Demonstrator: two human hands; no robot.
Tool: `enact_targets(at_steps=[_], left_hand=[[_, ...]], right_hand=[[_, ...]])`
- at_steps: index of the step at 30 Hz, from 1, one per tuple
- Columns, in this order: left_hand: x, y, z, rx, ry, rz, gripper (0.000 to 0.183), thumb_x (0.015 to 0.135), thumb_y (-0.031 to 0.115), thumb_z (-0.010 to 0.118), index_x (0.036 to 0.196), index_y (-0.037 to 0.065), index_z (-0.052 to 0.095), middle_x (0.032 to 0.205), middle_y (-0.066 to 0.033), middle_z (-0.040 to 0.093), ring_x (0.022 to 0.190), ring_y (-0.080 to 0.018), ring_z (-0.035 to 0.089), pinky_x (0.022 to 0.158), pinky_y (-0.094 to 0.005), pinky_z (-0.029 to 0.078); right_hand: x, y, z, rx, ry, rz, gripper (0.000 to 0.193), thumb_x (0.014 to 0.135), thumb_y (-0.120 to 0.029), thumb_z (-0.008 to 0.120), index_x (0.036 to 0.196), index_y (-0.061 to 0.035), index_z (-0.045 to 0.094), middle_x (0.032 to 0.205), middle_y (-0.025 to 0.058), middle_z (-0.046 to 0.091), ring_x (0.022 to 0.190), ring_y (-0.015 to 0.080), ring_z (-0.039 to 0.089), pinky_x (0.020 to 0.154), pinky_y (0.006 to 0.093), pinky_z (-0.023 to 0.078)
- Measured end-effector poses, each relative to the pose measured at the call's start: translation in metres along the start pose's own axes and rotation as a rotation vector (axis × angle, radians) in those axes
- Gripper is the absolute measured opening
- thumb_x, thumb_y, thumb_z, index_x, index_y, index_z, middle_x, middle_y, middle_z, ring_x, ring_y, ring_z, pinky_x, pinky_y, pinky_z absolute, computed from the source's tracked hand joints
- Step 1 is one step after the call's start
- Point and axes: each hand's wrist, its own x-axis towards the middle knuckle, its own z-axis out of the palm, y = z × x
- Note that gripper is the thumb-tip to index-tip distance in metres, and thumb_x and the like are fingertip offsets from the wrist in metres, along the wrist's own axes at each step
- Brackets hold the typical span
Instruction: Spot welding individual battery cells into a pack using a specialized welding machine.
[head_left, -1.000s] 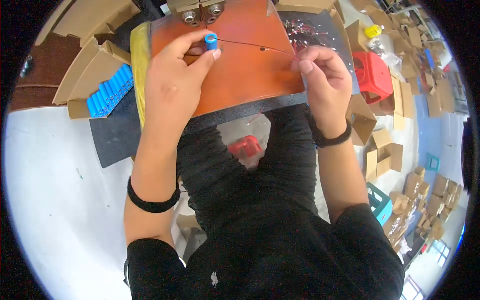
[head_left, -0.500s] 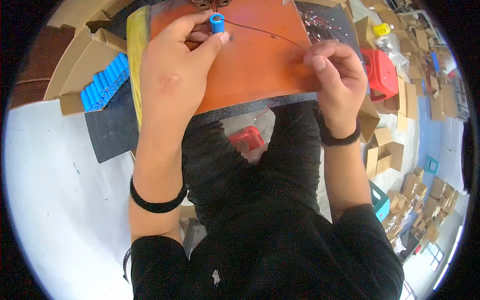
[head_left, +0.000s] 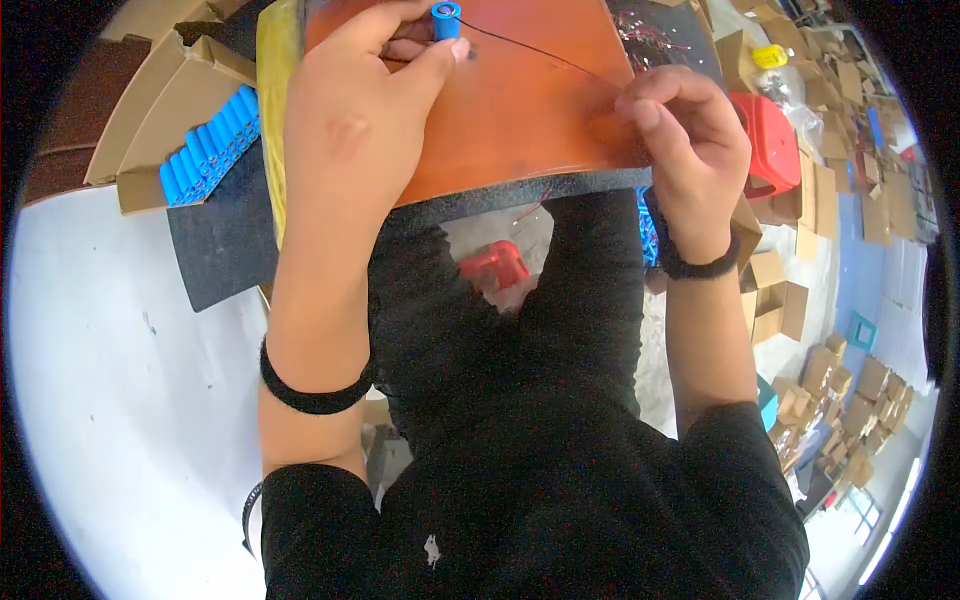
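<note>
My left hand (head_left: 365, 105) pinches a blue cylindrical battery cell (head_left: 447, 24) between thumb and fingers, its round metal end facing up. From that end a thin dark wire (head_left: 530, 48) runs to the right across the orange work surface (head_left: 500, 110). The wire's far end is in my right hand (head_left: 690, 140), thumb and forefinger closed together. Between the two hands the wire hangs nearly straight. The curled fingers of my left hand are partly hidden behind the cell.
Left of the work surface, a cardboard box (head_left: 150, 125) holds several blue cells (head_left: 210, 148). Loose red and dark wires (head_left: 650, 40) lie on a dark area at the far right. Beyond stands a red stool (head_left: 768, 145). Cardboard boxes (head_left: 775, 300) fill the floor at right.
Both hands, with the cell and wire, appear slightly farther right; the cell sits higher in view. The metal machine part at the top has left the picture. Both hands keep their hold.
</note>
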Motion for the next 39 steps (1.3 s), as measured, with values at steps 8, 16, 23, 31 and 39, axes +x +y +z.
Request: enact_targets(at_steps=[8,16,23,31,39], left_hand=[[0.002,0.001,-0.002,0.093,-0.016,0.004,0.044,0.08,0.026,0.076,0.113,0.0,0.066,0.088,-0.0046,0.07,0.081,-0.0093,0.061,0.077,-0.0236,0.047],[0.003,0.0,0.001,-0.043,-0.026,0.018,0.037,0.081,0.021,0.075,0.111,0.0,0.067,0.091,-0.0056,0.071,0.082,-0.0101,0.063,0.076,-0.0233,0.047],[-0.001,0.008,-0.001,-0.05,0.003,-0.003,0.037,0.082,0.022,0.075,0.11,-0.001,0.067,0.092,-0.0064,0.072,0.084,-0.0106,0.064,0.078,-0.0239,0.048],[-0.001,0.041,-0.004,-0.07,-0.019,-0.181,0.019,0.082,0.004,0.068,0.098,-0.006,0.066,0.08,-0.0076,0.067,0.071,-0.012,0.06,0.064,-0.0241,0.045],[0.0,0.039,-0.003,-0.132,-0.027,-0.198,0.022,0.082,0.003,0.068,0.101,-0.008,0.065,0.08,-0.0075,0.067,0.07,-0.0118,0.06,0.064,-0.0232,0.046]], right_hand=[[0.0,-0.001,0.002,0.0,0.029,0.035,0.011,0.087,-0.003,0.066,0.096,0.0008,0.062,0.09,0.0,0.064,0.081,0.006,0.058,0.073,0.0204,0.046],[0.0,0.002,0.004,0.0,0.066,0.011,0.011,0.087,-0.001,0.065,0.097,0.0015,0.062,0.091,0.0009,0.064,0.082,0.0062,0.058,0.074,0.02,0.046],[0.0,0.003,0.004,0.038,0.064,0.006,0.011,0.086,-0.002,0.067,0.096,0.001,0.062,0.09,0.0005,0.064,0.081,0.0057,0.057,0.073,0.02,0.046],[0.0,0.0,0.005,0.017,0.047,0.033,0.01,0.087,-0.003,0.066,0.095,0.0011,0.062,0.09,0.0,0.063,0.08,0.0056,0.057,0.072,0.0199,0.045],[0.0,0.002,0.002,0.031,-0.013,0.002,0.009,0.088,-0.002,0.065,0.096,0.0015,0.062,0.091,0.0013,0.064,0.082,0.0069,0.057,0.073,0.0204,0.045]])
